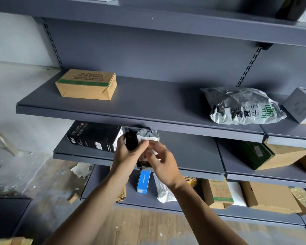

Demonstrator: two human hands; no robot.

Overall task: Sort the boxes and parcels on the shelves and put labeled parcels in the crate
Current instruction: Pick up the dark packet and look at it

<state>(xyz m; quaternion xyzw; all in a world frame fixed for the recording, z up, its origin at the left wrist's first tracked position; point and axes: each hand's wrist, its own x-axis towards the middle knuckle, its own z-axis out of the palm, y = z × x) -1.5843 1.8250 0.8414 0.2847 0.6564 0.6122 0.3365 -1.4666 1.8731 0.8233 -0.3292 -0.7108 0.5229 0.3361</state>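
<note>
Carefully, I am gripping the grey parcel point(147, 134) in my left hand point(129, 153), my right hand point(163, 162) pinching its label point(151, 139); smoothing it flat should aid reading.

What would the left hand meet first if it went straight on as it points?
The parcel the left hand holds; beyond it, probably the shelf lip above, though depth is unclear.

This looks like a parcel storeroom or courier pickup point. Tiers of grey metal shelves point(148, 106) hang on slotted uprights point(249, 66) along the wall, loosely stocked with mail: a China Post mailer bag point(242, 106), a brown cardboard carton point(87, 85), a black hair-dryer box point(94, 137) and further cartons point(270, 195) lower down. Paper scraps point(79, 169) litter the bare floor point(16, 156).
</note>
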